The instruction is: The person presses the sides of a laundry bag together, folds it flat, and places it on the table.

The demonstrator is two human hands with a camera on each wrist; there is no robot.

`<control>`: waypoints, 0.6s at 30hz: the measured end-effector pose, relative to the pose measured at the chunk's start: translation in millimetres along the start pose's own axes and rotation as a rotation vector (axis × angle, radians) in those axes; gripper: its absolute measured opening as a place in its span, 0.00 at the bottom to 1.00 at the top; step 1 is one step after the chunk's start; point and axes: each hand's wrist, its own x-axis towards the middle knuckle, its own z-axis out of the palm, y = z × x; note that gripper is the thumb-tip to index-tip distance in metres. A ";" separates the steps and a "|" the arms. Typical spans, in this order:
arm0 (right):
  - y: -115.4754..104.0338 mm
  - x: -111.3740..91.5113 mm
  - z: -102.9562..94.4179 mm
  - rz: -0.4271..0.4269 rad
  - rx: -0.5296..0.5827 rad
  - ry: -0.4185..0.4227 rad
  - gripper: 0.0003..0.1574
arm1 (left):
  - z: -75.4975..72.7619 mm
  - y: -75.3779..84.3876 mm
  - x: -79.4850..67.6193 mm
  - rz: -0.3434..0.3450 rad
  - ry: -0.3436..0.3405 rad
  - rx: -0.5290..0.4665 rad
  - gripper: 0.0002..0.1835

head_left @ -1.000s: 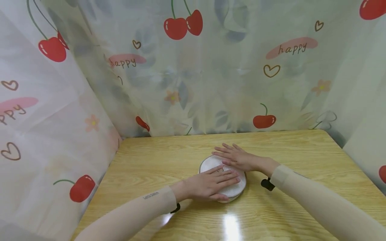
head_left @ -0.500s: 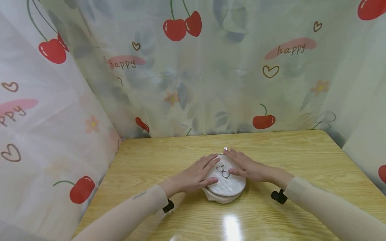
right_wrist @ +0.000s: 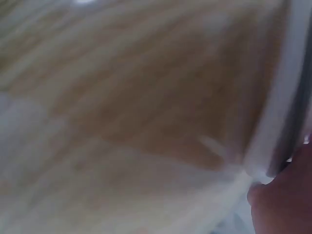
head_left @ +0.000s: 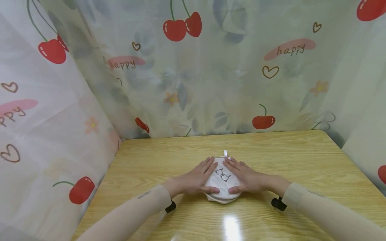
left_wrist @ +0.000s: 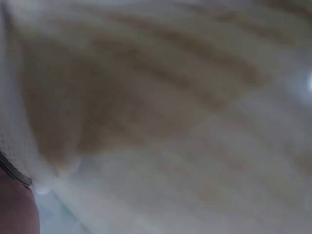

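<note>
A round white mesh pouch lies on the wooden table, with a pair of glasses drawn on its lid. A dark zip line runs around its edge, and a small pale tab sticks out at the far side. My left hand rests on the pouch's left part, fingers straight and pointing away, thumb across the near part of the lid. On the right part lies my right hand, likewise with straight fingers, its thumb pointing inward. Both wrist views are blurred; they show the pouch's edge beside a bit of each hand.
The wood-grain table spreads around the pouch. Behind it and along the sides hangs a curtain printed with cherries and hearts. A small black device sits under each wrist.
My left hand has slid off the lid's middle to its left side, uncovering the drawing. My right hand has come nearer, its thumb now at the near right of the lid.
</note>
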 end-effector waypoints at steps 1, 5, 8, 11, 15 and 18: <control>1.1 -0.1 2.1 0.003 0.007 -0.013 0.64 | 4.1 -0.5 0.9 -0.005 -0.016 0.010 0.56; 3.4 0.1 5.9 0.035 0.024 -0.059 0.65 | 13.9 -1.3 3.4 -0.014 -0.049 0.041 0.57; 2.8 0.2 5.2 0.060 0.027 -0.080 0.65 | 16.1 -2.2 5.6 -0.015 -0.037 0.057 0.56; 2.2 1.7 4.6 0.066 0.012 -0.083 0.64 | 15.5 -2.7 7.1 -0.014 -0.022 0.075 0.56; 2.4 4.9 5.9 0.048 -0.018 -0.075 0.64 | 12.4 -2.0 8.5 -0.018 -0.035 0.115 0.56; 5.3 6.6 9.3 0.029 -0.045 -0.075 0.63 | 10.2 -0.7 10.2 -0.019 -0.068 0.149 0.55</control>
